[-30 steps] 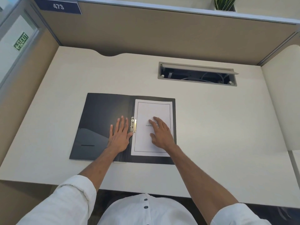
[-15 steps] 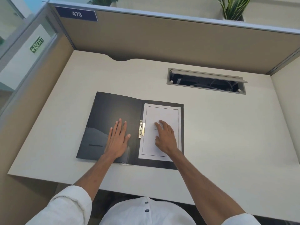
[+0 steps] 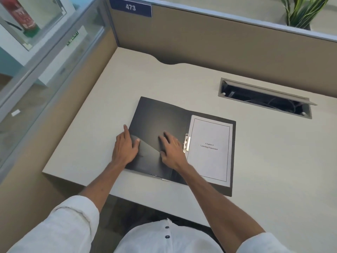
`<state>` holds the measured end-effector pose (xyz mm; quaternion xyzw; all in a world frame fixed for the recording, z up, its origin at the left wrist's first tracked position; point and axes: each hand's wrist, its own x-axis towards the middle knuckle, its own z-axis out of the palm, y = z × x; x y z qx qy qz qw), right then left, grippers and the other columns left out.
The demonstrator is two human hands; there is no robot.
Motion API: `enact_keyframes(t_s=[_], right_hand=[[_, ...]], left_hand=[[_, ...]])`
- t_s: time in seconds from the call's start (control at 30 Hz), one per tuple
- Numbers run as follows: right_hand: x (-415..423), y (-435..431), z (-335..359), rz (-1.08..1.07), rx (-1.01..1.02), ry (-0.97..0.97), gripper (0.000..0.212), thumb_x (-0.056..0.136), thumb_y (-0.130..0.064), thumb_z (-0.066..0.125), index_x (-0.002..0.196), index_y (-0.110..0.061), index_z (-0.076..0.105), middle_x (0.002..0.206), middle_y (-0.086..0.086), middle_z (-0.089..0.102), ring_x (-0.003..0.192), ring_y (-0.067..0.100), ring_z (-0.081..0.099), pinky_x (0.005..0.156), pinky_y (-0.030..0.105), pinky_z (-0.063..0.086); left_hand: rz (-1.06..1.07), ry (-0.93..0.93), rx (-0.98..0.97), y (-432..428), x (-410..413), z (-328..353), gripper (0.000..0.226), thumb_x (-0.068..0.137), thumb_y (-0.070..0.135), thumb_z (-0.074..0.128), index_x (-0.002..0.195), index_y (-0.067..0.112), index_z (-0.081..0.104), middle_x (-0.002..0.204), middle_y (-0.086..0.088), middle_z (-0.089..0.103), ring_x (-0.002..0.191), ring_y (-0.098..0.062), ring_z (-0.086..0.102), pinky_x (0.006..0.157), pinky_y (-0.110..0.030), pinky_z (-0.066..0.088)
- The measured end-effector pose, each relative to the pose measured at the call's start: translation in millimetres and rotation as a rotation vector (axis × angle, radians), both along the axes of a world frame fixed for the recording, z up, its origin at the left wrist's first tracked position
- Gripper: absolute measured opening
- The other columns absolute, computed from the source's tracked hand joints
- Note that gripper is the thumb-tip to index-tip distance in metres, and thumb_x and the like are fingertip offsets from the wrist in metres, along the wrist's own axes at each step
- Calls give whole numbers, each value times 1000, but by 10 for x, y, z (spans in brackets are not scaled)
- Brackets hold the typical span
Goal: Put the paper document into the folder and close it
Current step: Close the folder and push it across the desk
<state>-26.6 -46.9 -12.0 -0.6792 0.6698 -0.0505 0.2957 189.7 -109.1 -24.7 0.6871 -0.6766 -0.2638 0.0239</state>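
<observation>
A black folder (image 3: 160, 115) lies open on the desk. The white paper document (image 3: 211, 147) rests on its right half, its left edge by the metal clip (image 3: 187, 145) at the spine. My left hand (image 3: 125, 147) is at the outer left edge of the left cover, thumb on top and fingers at the edge, pinching it. My right hand (image 3: 172, 149) lies flat with fingers spread on the left cover, just left of the clip and off the paper.
The beige desk (image 3: 273, 152) is boxed in by cubicle partitions at the back and left. An open cable tray (image 3: 264, 97) is sunk into the desk behind the folder. A plant (image 3: 302, 11) stands beyond the back partition.
My right hand has left the paper and crossed onto the left cover. My left hand has slid left to the cover's outer edge. The view has turned left.
</observation>
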Motion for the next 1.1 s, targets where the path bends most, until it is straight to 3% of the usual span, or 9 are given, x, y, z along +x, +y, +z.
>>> enact_keyframes(t_s=[0.17,0.27,0.43,0.57,0.7,0.83,0.93,1.0,1.1], right_hand=[[123,17,-2,-49,31,-24,78,106,-19,59,175,-21,23,186,4,7,173,28,11,141,52,16],[124,31,53,-87,20,-55,80,104,-16,62,175,-20,25,186,3,7,173,27,12,141,51,17],[47,43,205,-271,45,-421,80,98,-10,74,170,-17,38,183,2,20,170,25,23,139,43,24],[-54,105,325,-504,10,-690,68,98,-10,76,162,-19,52,175,-1,40,162,20,41,133,45,38],[-223,190,401,-647,-24,-886,57,100,-10,74,156,-17,61,164,-2,56,153,16,51,128,36,44],[-501,291,514,-734,-59,-997,37,104,-17,70,141,-17,73,141,0,74,138,18,66,114,33,51],[-741,383,637,-770,-110,-1050,28,107,-25,66,132,-16,78,130,3,79,130,23,72,108,38,59],[-918,452,723,-795,-133,-1074,31,109,-33,64,129,-15,78,127,5,81,123,22,77,97,37,65],[-1219,596,829,-856,-129,-1041,42,111,-49,55,127,-20,80,121,1,84,100,10,80,75,24,65]], left_hand=[[-51,-8,-95,-28,110,53,76,116,30,47,175,0,10,156,-23,50,144,-42,47,111,-56,52],[-119,4,-204,-29,192,119,64,116,23,46,173,2,26,143,-19,54,131,-42,57,95,-57,59],[-219,245,-423,-18,299,315,50,114,10,45,164,11,51,130,-5,66,106,-29,71,92,-46,61],[-308,472,-403,-46,193,560,49,116,19,42,162,22,55,144,5,70,126,-14,70,110,-39,59],[-456,534,-421,42,-157,742,51,119,27,36,170,35,42,169,24,49,158,-3,49,130,-33,46],[-567,496,-446,266,-686,771,55,121,41,28,176,42,20,176,30,33,161,-3,45,125,-33,52],[-638,510,-413,458,-1074,718,57,120,50,25,176,45,15,178,32,25,163,-1,39,120,-32,53],[-686,516,-386,576,-1304,665,59,120,51,26,176,45,11,179,32,21,165,3,33,120,-27,48],[-716,492,-332,727,-1581,598,60,119,50,28,176,46,7,180,33,16,166,3,30,118,-24,47]])
